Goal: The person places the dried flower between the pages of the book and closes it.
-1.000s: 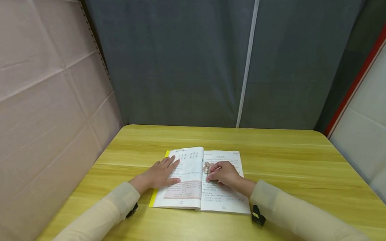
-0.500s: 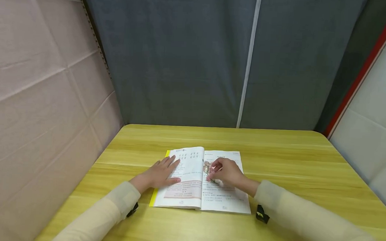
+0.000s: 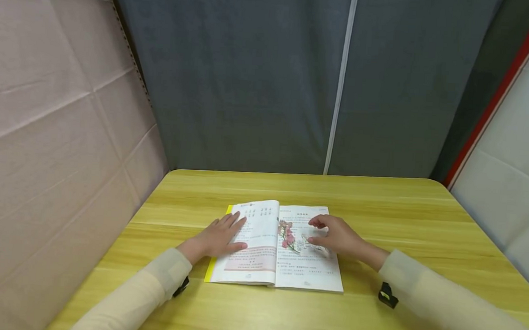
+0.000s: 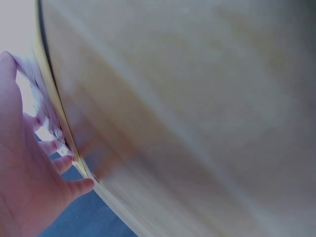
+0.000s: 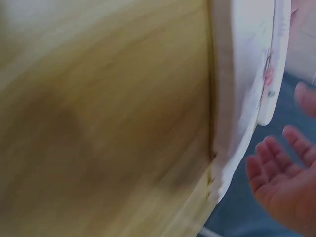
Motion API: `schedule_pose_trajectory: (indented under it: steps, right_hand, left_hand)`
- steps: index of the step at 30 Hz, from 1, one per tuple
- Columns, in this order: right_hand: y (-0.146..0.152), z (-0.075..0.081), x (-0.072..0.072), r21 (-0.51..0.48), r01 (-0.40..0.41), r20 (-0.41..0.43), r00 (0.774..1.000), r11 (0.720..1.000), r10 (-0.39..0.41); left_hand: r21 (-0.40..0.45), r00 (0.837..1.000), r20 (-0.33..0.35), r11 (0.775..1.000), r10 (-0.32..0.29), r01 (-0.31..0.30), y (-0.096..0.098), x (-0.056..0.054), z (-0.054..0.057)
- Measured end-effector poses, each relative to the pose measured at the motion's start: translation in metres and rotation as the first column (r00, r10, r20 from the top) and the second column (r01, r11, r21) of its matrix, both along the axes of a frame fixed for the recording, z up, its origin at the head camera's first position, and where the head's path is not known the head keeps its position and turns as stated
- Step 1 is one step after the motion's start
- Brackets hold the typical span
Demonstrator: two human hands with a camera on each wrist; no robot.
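An open book (image 3: 253, 236) lies on the table, white pages up, a yellow cover edge showing at its left. My left hand (image 3: 219, 238) rests spread on the left page, fingers straight. On the right page, close to the spine, lies a flat pink flower sprig (image 3: 287, 235) with a green stem; whether it is a pressed flower or a flower-shaped bookmark I cannot tell. To its right, my right hand (image 3: 343, 236) hovers over the right page, thumb and fingers apart with nothing between them. In the right wrist view the sprig is a small pink patch (image 5: 268, 76).
The wood-grain table (image 3: 401, 217) extends around the book on all sides. A dark grey curtain (image 3: 250, 84) hangs behind its far edge. Pale cloth walls (image 3: 60, 124) stand at the left and right.
My right hand has let go of the flower sprig and moved right, its fingers spreading. The sprig now shows whole on the page. My left hand has stayed in place.
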State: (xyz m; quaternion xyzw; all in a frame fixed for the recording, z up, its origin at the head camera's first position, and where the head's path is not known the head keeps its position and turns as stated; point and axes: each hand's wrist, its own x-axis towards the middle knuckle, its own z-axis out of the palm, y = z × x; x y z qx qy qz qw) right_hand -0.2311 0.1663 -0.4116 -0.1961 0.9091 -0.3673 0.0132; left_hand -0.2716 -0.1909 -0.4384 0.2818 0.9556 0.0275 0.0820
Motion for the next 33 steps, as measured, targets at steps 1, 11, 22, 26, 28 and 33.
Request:
schedule_pose_trajectory:
  steps: [1,11,22,26,28,33]
  right_hand:
    - [0.004,-0.001,0.002,0.010,-0.037,-0.021,0.999,0.999,0.037]
    - [0.042,-0.013,0.016,0.299,-0.216,-0.253,0.921,0.930,0.296]
    - [0.066,-0.025,0.029,0.488,-0.225,-0.288,0.871,0.843,0.399]
    - [0.070,-0.030,0.031,0.536,-0.228,-0.257,0.873,0.813,0.414]
    - [0.070,-0.031,0.032,0.542,-0.231,-0.249,0.874,0.808,0.418]
    - [0.071,-0.030,0.034,0.554,-0.232,-0.222,0.884,0.799,0.411]
  left_hand:
    - [0.001,1.000,0.000,1.000,-0.001,0.001,0.000,0.000,0.000]
    - [-0.006,1.000,-0.021,1.000,0.011,-0.011,-0.002,0.000,-0.002]
    - [0.030,0.998,-0.052,0.999,0.030,-0.028,0.001,0.003,-0.001]
    - [0.054,0.998,-0.040,0.998,0.042,-0.040,0.002,0.004,0.001]
    - [0.080,0.998,-0.029,0.995,0.053,-0.050,0.002,0.004,0.002]
    - [0.157,0.997,-0.002,0.985,0.078,-0.076,0.000,0.003,0.003]
